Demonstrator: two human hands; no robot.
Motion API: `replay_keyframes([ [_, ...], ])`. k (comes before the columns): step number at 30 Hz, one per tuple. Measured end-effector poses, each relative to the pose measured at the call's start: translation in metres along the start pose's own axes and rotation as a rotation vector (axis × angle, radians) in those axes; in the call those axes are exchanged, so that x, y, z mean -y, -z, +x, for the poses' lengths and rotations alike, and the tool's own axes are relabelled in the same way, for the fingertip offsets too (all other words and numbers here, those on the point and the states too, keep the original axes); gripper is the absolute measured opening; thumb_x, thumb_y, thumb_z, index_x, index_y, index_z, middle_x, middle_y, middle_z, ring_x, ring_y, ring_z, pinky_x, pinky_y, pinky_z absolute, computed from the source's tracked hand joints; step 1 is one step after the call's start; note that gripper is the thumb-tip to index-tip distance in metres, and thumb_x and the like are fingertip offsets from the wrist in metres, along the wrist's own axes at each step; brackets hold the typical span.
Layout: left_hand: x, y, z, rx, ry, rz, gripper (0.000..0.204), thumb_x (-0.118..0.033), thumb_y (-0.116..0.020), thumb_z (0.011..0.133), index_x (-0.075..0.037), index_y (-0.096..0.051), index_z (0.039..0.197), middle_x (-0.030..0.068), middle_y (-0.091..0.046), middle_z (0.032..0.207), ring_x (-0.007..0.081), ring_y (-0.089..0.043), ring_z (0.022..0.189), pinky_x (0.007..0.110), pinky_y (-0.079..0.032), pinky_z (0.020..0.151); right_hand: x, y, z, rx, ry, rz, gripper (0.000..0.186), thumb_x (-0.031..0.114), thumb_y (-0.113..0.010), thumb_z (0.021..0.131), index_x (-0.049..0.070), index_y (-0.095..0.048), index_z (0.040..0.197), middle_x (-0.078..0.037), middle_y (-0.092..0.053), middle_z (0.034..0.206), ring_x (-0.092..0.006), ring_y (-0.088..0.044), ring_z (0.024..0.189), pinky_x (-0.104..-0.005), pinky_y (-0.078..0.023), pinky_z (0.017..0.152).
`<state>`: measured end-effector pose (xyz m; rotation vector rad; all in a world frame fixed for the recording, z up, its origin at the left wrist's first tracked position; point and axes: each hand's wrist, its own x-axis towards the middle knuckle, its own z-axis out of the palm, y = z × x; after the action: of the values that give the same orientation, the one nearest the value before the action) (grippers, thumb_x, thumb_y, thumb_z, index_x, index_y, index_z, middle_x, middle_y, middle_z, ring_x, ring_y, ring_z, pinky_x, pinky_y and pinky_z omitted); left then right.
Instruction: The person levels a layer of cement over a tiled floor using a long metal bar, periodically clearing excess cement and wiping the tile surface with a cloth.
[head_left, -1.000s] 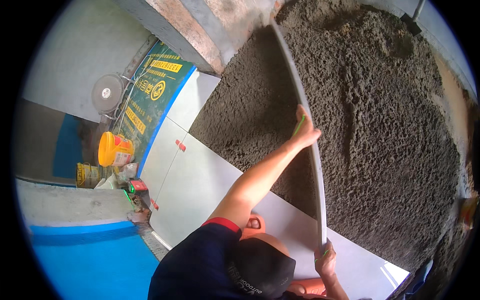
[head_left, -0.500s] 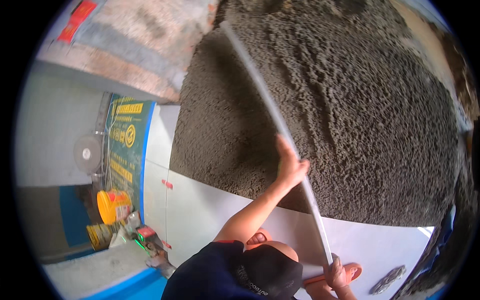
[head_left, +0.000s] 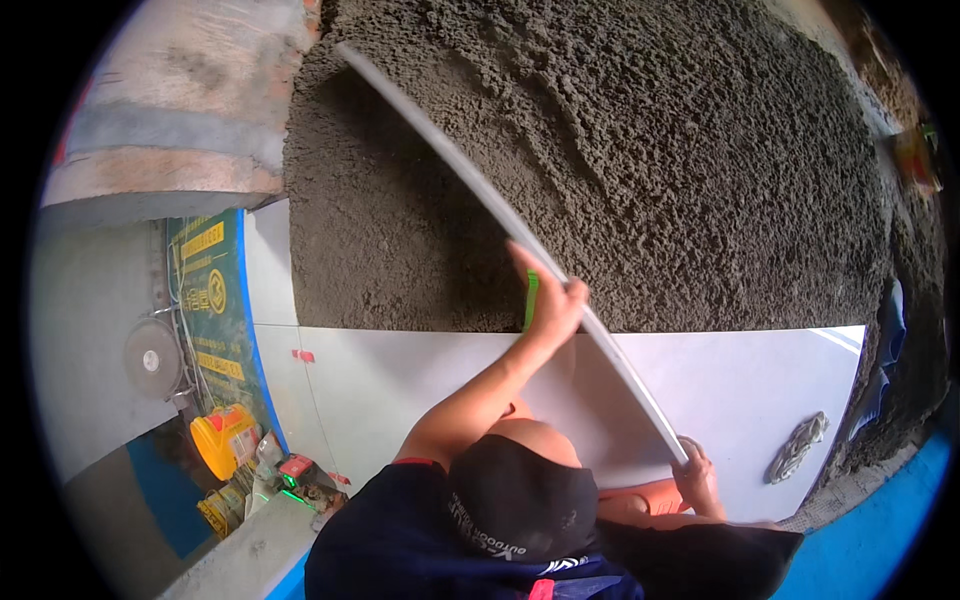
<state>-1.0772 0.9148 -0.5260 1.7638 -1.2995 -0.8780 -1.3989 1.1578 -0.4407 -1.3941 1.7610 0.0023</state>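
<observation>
A long pale metal straightedge (head_left: 460, 165) runs slantwise over a bed of coarse grey mortar (head_left: 720, 190). My left hand (head_left: 555, 305) grips it around its middle, just above the mortar's near edge, with a bright green light streak along the hand. Closed round its near end is my right hand (head_left: 697, 478), low over the white tiles beside my orange slipper (head_left: 650, 495). The far end reaches the mortar's upper left. Left of the bar the mortar looks smoother and shaded; to its right it is rough and ridged.
Large white tiles (head_left: 400, 370) border the mortar, with red clips (head_left: 303, 356) at a joint. A crumpled grey rag (head_left: 798, 448) lies at right. To the left stand a yellow bucket (head_left: 225, 440), a red laser level (head_left: 296, 466) and a green sheet (head_left: 210, 290). A concrete ledge (head_left: 160, 175) rises upper left.
The view has shifted, so the mortar and ledge sit further left and higher. The straightedge leans more to the left in the picture. Both hands keep their hold, and green light now falls on my left hand.
</observation>
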Motion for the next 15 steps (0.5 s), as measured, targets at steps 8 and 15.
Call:
replay_keyframes([
  [8, -0.061, -0.151, -0.08, 0.285, -0.34, 0.062, 0.101, -0.018, -0.057, 0.087, 0.029, 0.019, 0.133, 0.0536, 0.01, 0.142, 0.0618, 0.006, 0.14, 0.054, -0.002, 0.119, -0.119, 0.02, -0.081, -0.227, -0.106, 0.189, 0.043, 0.008, -0.064, 0.082, 0.009, -0.061, 0.125, -0.019, -0.062, 0.125, -0.0407, -0.064, 0.101, -0.0454, -0.053, 0.086],
  [15, -0.074, -0.144, -0.078, 0.414, -0.18, 0.181, 0.106, -0.024, -0.06, 0.09, 0.026, 0.022, 0.135, 0.049, 0.013, 0.147, 0.0548, 0.01, 0.143, 0.048, 0.0, 0.121, -0.156, -0.002, -0.096, -0.256, -0.082, 0.315, 0.042, 0.008, -0.062, 0.081, 0.008, -0.062, 0.124, -0.021, -0.064, 0.119, -0.0416, -0.065, 0.099, -0.0459, -0.053, 0.084],
])
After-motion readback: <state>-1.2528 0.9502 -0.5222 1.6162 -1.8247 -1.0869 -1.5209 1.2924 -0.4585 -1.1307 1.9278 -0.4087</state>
